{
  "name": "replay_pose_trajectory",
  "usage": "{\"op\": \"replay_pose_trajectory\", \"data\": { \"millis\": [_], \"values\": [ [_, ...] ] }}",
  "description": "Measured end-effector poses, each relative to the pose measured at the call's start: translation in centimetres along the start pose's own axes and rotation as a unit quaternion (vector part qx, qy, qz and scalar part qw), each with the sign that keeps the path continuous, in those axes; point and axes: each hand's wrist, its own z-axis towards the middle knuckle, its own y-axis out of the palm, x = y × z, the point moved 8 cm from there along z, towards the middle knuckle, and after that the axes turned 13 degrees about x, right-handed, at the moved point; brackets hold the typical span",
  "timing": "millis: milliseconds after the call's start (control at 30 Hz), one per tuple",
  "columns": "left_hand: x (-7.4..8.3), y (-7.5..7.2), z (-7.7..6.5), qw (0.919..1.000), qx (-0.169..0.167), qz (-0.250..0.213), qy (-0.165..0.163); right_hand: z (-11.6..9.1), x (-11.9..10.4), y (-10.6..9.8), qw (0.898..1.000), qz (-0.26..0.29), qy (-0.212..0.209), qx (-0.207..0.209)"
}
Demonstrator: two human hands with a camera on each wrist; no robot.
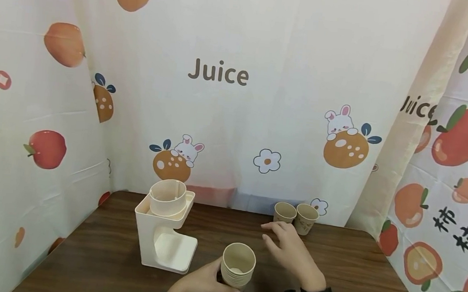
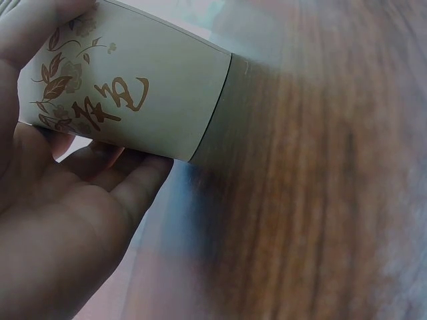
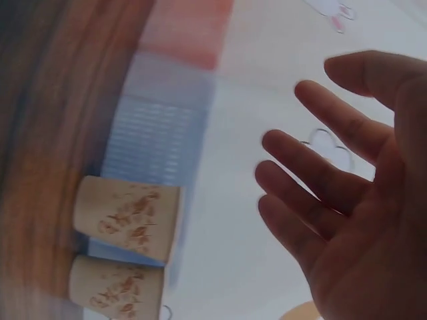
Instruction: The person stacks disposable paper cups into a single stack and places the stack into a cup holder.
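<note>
My left hand (image 1: 201, 281) grips a stack of beige paper cups (image 1: 238, 269) at the front middle of the table. In the left wrist view, the fingers of that hand (image 2: 60, 220) curl round a cup (image 2: 167, 80) printed with brown flowers and writing. Farther back on the right, two beige paper cups (image 1: 305, 219) stand upright side by side. My right hand (image 1: 293, 255) is raised in front of them and partly covers the left one. The right wrist view shows this hand (image 3: 353, 193) with fingers spread and holding nothing, apart from both cups (image 3: 130, 217).
A cream-coloured stand (image 1: 146, 245) with a flat base is left of the stack, and a round open cylinder (image 1: 167, 199) sits in its top. The brown wooden table (image 1: 94, 263) meets a fruit-printed curtain (image 1: 236, 118) behind and at both sides.
</note>
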Motion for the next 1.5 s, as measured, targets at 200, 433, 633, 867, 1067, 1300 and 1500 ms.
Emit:
{"op": "replay_pose_trajectory", "data": {
  "millis": [200, 433, 633, 867, 1067, 1300, 1500],
  "values": [
    [0.1, 0.1, 0.1, 0.9997, -0.014, -0.021, -0.001, 0.2, 1.3, 0.5, 0.997, -0.040, -0.036, 0.051],
    [0.1, 0.1, 0.1, 0.9998, -0.009, -0.016, 0.008, 0.8, 2.9, 0.4, 0.990, -0.065, -0.063, 0.107],
    [0.1, 0.0, 0.1, 0.9998, -0.008, -0.015, 0.005, 1.7, 5.0, 0.7, 0.988, -0.077, -0.047, 0.122],
    [0.1, 0.0, 0.1, 0.9998, -0.009, -0.016, 0.005, 2.5, 6.8, 1.3, 0.989, -0.098, -0.025, 0.106],
    [0.0, -0.1, 0.2, 0.9998, 0.005, 0.001, 0.019, 3.4, 8.8, 2.0, 0.990, -0.119, 0.006, 0.079],
    [0.0, -0.2, 0.3, 0.9998, 0.007, 0.001, 0.021, 4.3, 9.8, 2.7, 0.990, -0.129, 0.024, 0.054],
    [0.0, 0.0, 0.3, 0.9996, -0.006, -0.009, 0.025, 4.7, 10.3, 3.7, 0.986, -0.162, 0.043, -0.002]
  ]
}}
